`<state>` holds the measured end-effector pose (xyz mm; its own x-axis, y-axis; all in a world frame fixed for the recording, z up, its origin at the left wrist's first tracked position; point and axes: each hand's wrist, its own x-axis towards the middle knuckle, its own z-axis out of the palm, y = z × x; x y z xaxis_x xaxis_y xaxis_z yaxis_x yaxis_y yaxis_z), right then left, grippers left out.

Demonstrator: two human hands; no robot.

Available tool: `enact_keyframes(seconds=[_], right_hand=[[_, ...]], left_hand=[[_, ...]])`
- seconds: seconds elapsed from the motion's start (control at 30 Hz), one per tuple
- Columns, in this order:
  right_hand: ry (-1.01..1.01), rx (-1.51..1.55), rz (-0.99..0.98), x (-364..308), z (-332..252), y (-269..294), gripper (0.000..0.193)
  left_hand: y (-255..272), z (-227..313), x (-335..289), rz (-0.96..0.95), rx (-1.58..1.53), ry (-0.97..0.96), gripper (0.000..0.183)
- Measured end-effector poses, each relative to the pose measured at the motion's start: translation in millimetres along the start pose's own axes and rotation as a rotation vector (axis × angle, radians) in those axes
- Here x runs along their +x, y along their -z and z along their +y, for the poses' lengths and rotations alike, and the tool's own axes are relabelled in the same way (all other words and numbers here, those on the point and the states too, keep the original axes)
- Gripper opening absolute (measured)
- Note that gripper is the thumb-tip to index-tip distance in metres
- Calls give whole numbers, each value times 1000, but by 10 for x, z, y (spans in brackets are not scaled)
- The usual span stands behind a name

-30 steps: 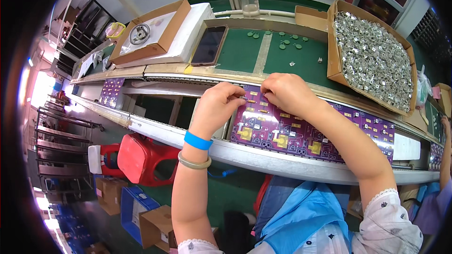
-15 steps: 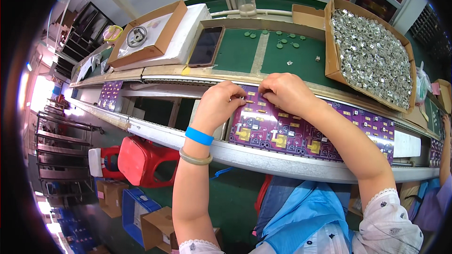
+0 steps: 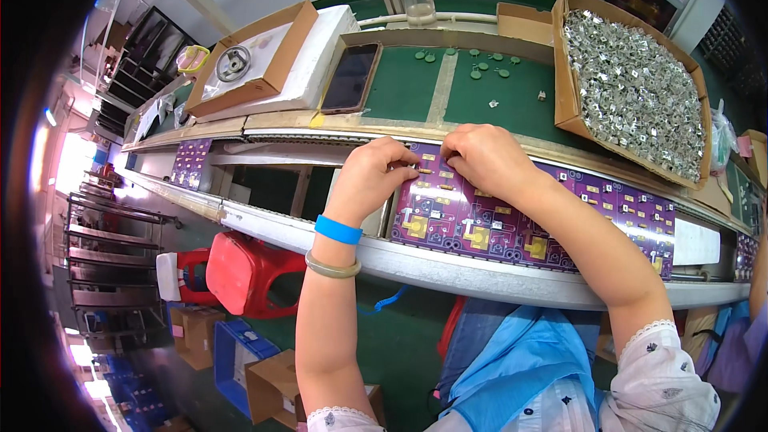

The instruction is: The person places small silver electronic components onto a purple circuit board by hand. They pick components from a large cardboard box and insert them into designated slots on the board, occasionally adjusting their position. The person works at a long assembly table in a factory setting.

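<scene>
A purple circuit board panel [image 3: 448, 220] with gold pads lies in the rail track in front of me. My left hand [image 3: 374, 172], with a blue band on the wrist, rests at the panel's far left corner. Its thumb and index finger are pinched together over a small part I cannot make out. Close to its right, my right hand [image 3: 486, 158] bends over the far edge of the panel. Its fingers are curled together and their tips touch the board, hiding what they hold, if anything.
Behind the track, a cardboard box [image 3: 563, 72] holds many small metal parts. Several green disc components [image 3: 476, 74] and a phone [image 3: 352, 78] lie on the green shelf. At left are another purple panel [image 3: 190, 164] and a red stool [image 3: 240, 274]. Someone's arm [image 3: 758, 272] shows far right.
Both hands keep nearly the same place and pose over the panel. The whole view has shifted slightly, and the other person's arm at far right has moved lower.
</scene>
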<state>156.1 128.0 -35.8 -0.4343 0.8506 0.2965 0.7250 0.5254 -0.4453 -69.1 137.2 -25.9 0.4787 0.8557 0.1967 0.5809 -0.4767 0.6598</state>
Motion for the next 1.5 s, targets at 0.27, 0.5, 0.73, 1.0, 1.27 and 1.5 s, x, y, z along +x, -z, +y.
enact_keyframes(seconds=[0.27,0.5,0.73,1.0,1.27,1.5], right_hand=[[13,21,-27,-24,34,23,14],[-4,89,5,-8,94,129,13],[-166,-181,424,316,695,158,23],[-143,-325,310,452,1023,-86,27],[-248,-33,173,469,954,172,17],[-301,136,-14,643,979,374,21]], left_hand=[[4,-10,-8,6,54,-62,20],[26,14,0,-22,99,-46,19],[45,81,-42,-1,8,28,36],[16,104,-99,162,-43,26,27],[-44,375,-7,285,-100,-37,15],[-133,601,144,340,-282,43,13]])
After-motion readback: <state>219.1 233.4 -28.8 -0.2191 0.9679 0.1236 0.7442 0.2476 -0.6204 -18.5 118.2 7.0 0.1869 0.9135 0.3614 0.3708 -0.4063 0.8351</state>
